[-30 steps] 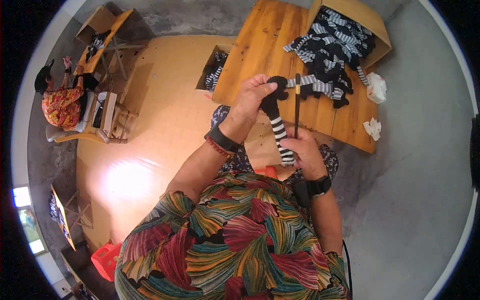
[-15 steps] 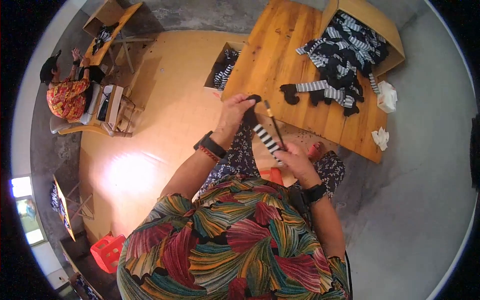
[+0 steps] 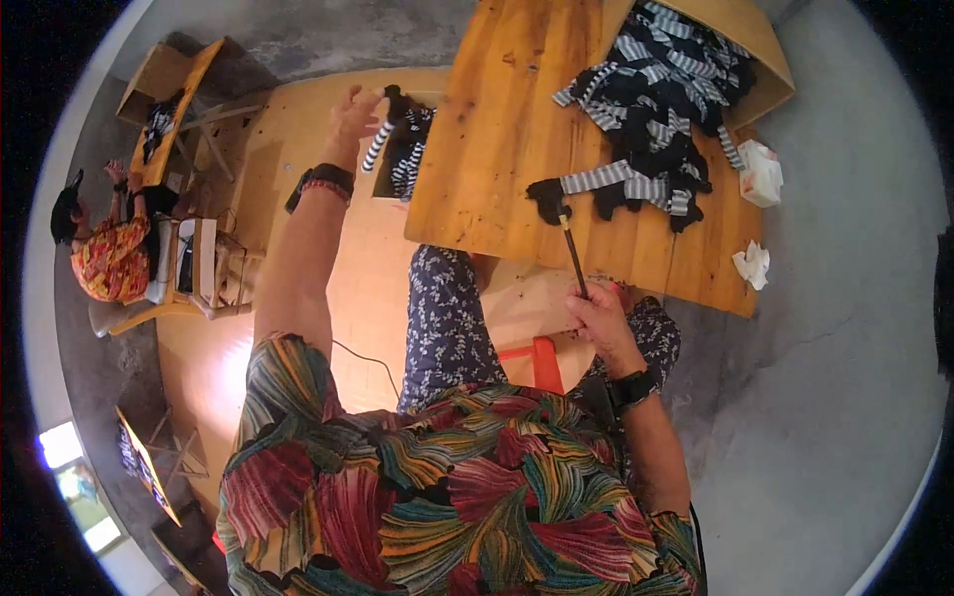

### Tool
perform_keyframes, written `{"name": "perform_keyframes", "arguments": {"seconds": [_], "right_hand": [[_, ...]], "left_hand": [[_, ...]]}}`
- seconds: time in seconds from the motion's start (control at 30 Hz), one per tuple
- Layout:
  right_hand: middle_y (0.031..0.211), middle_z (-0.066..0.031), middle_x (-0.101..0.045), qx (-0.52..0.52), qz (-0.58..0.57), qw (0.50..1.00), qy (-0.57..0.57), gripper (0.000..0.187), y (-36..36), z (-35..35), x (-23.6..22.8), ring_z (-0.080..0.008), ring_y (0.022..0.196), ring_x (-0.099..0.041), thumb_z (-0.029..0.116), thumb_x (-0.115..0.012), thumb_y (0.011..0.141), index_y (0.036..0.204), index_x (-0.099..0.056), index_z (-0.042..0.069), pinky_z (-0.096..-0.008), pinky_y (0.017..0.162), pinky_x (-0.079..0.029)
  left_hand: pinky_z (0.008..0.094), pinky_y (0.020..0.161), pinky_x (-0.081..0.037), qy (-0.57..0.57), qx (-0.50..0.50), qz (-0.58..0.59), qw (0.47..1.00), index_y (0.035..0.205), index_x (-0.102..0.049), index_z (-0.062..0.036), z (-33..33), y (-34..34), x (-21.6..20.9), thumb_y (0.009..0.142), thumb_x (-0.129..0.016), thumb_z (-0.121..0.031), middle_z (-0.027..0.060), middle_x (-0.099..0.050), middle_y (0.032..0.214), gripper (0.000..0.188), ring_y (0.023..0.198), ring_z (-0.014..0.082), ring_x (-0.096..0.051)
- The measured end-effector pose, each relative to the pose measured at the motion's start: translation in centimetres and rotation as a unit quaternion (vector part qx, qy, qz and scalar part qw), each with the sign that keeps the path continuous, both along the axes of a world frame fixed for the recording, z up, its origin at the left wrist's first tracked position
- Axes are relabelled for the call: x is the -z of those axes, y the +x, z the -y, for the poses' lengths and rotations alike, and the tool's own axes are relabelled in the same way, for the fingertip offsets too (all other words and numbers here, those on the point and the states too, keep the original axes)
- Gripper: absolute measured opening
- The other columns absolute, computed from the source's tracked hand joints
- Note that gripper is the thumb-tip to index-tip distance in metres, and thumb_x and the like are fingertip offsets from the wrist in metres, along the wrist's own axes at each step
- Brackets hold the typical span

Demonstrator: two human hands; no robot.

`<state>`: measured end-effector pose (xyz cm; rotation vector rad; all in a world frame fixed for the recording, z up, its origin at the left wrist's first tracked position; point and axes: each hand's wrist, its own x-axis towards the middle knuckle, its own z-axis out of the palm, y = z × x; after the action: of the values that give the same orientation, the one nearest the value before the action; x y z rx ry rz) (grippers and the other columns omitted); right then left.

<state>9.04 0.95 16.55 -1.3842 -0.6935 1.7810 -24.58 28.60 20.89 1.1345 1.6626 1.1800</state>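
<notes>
My left hand is stretched out to the far left, its fingers apart. Just beyond its fingertips is a black-and-white striped sock with a black end, in the air beside an open carton of similar socks. Whether a fingertip still touches the sock is hard to make out. In my right hand, near my lap, is a thin black rod with a gold band, its tip pointing toward the table. A pile of grey-striped black socks lies on the wooden table.
A large tipped carton spills socks onto the table. A white tissue pack and a crumpled tissue lie by the right edge. Below the table is a red stool. Another person sits at the far left beside another table.
My left hand has swung far to the left with the striped sock, over to the carton, and its fingers have spread. The right hand has let go of the sock and keeps the rod.
</notes>
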Motion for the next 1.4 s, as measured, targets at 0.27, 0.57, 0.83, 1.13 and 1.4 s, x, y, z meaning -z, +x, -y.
{"name": "perform_keyframes", "arguments": {"seconds": [0.27, 0.57, 0.83, 1.13, 1.4], "right_hand": [[0.058, 0.0048, -0.044, 0.124, 0.013, 0.992, 0.001, 0.006, 4.0, -1.3, 0.7, -0.0024, 0.043, -0.037, 0.011, -0.053, 0.082, 0.083, -0.053, 0.006, -0.0156, 0.036, -0.027], [0.061, 0.0064, -0.047, 0.131, 0.027, 0.991, -0.022, 0.008, 7.3, -0.9, 0.7, -0.0017, 0.048, -0.041, 0.015, -0.058, 0.080, 0.084, -0.056, 0.009, -0.0156, 0.039, -0.032], [0.059, 0.0048, -0.048, 0.131, 0.101, 0.986, 0.004, 0.011, 8.0, -1.1, 0.3, -0.0042, 0.046, -0.042, 0.013, -0.058, 0.079, 0.083, -0.057, 0.004, -0.0175, 0.039, -0.034], [0.081, 0.0021, -0.058, 0.059, 0.101, 0.973, 0.200, 0.029, 4.6, -0.4, -0.6, -0.0068, 0.064, -0.052, 0.017, -0.064, 0.074, 0.096, -0.058, -0.001, -0.0206, 0.059, -0.042], [0.065, 0.0039, -0.051, 0.114, -0.203, 0.971, 0.049, 0.010, 0.7, 3.0, -1.8, -0.0030, 0.045, -0.037, 0.011, -0.058, 0.078, 0.086, -0.056, 0.007, -0.0177, 0.039, -0.026]], "left_hand": [[0.0271, 0.062, -0.045, 0.166, 0.234, -0.078, 0.955, 0.093, -0.061, -0.0081, 2.3, 11.1, 10.5, 0.075, -0.060, -0.013, 0.0062, -0.059, 0.081, 0.019, 0.072, 0.0183, -0.056], [0.0370, 0.071, -0.039, 0.285, 0.225, -0.450, 0.815, 0.083, -0.060, -0.0085, 9.4, 22.8, 10.4, 0.063, -0.065, -0.017, 0.0086, -0.054, 0.077, 0.022, 0.084, 0.0283, -0.050], [0.0294, 0.063, -0.045, 0.124, 0.411, -0.076, 0.900, 0.080, -0.056, -0.0031, 10.8, 18.7, 7.8, 0.062, -0.050, 0.006, 0.0083, -0.056, 0.076, 0.021, 0.070, 0.0224, -0.055], [0.0243, 0.065, -0.043, 0.001, 0.544, -0.023, 0.839, 0.079, -0.055, -0.0024, 15.1, 17.3, 1.5, 0.066, -0.048, 0.005, 0.0026, -0.054, 0.075, 0.017, 0.072, 0.0126, -0.051], [0.0245, 0.074, -0.042, 0.032, 0.267, 0.154, 0.951, 0.100, -0.053, -0.0025, 20.4, 19.6, -0.5, 0.076, -0.056, -0.008, 0.0026, -0.053, 0.079, 0.025, 0.080, 0.0108, -0.051]]}}
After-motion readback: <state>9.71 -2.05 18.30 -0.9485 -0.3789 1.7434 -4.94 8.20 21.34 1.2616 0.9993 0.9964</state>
